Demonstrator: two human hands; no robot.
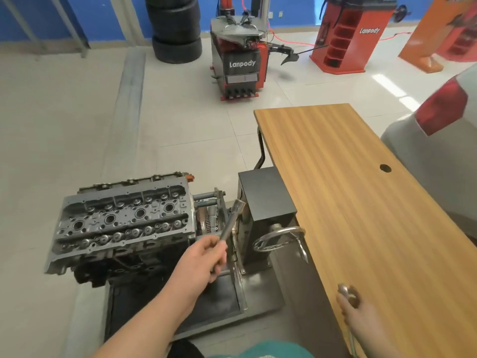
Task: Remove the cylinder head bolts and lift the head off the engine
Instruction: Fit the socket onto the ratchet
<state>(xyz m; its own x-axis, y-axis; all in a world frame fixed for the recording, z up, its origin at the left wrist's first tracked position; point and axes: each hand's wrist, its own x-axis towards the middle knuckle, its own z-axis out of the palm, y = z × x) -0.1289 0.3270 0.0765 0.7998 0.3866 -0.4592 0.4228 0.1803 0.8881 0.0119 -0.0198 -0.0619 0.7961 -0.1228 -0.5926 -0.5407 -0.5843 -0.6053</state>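
The cylinder head (pixel 124 218) is seated on the engine (pixel 116 264), held on a stand to the left, its long axis running left to right. A long socket bar (pixel 231 219) is gripped in the left hand (pixel 206 259), the nearer one. A ratchet (pixel 347 293) is held over the wooden table (pixel 361 189) by the right hand (pixel 361 319).

We see a wood table (pixel 361 189) at right w/ a round hole (pixel 385 168) near its far edge; our right hand (pixel 361 319) rests on its near part. On the tiled floor (pixel 180 125): engine stand (pixel 263 202), tire changer (pixel 240 65), tire stack (pixel 175 29), red cabinet (pixel 351 34).
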